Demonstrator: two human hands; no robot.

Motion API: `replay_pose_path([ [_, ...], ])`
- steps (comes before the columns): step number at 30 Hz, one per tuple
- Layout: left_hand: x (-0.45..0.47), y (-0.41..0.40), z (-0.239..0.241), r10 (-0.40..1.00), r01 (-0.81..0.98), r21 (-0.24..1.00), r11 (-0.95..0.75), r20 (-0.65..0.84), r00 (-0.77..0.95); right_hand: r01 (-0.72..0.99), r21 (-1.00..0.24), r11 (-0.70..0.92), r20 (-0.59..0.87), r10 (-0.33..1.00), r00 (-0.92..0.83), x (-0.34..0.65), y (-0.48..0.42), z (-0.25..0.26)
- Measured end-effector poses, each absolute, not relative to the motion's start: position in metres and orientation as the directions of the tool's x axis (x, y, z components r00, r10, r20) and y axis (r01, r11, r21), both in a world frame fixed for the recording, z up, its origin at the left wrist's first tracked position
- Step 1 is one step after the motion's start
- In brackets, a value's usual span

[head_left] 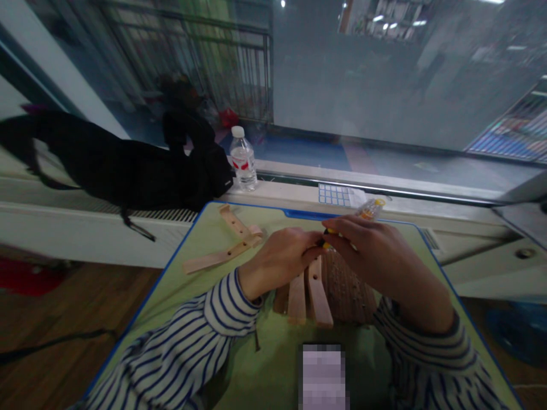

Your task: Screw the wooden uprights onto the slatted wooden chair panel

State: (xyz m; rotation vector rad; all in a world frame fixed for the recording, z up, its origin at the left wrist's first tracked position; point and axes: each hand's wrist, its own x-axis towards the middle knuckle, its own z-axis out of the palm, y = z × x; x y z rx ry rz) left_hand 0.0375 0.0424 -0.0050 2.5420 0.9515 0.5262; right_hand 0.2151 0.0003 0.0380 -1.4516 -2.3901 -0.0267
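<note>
My right hand (pixel 376 250) is closed in a pinch around a small yellow-and-black tool handle (pixel 327 244); its tip is hidden. Opposite it, my left hand (pixel 284 256) has its fingers pressed together at the black part of the same handle. Under my hands lies a brown ridged wooden block (pixel 348 293). Two pale wooden strips, a left strip (pixel 297 302) and a right strip (pixel 320 302) with a dark hole, rest on the block side by side, their upper ends behind my fingers. Left of my hands, joined wooden strips with holes (pixel 217 259) lie on the table.
The green table (pixel 183 324) has a blue edge. A screw (pixel 257 340) lies near my left sleeve, and a phone-like blurred rectangle (pixel 323 376) at the front. A clear packet (pixel 371 209) is behind my right hand. On the sill stand a water bottle (pixel 243 162) and black bag (pixel 141 171).
</note>
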Motion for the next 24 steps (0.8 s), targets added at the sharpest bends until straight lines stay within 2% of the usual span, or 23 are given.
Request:
replay_pose_path([
  [10, 0.0400, 0.0427, -0.0058, 0.741, 0.620, 0.423, -0.661, 0.237, 0.628, 0.865, -0.165, 0.475, 0.277, 0.864, -0.422, 0.2138, -0.0002, 0.0394],
  [19, 0.0391, 0.0433, -0.0078, 0.723, 0.593, 0.433, -0.678, 0.249, 0.644, 0.829, -0.193, 0.524, 0.296, 0.837, -0.460, 0.2122, -0.0034, 0.0403],
  [24, 0.0385, 0.0426, -0.0032, 0.715, 0.584, 0.452, -0.674, 0.203, 0.669, 0.841, -0.182, 0.510, 0.283, 0.846, -0.452, 0.2124, -0.0007, 0.0389],
])
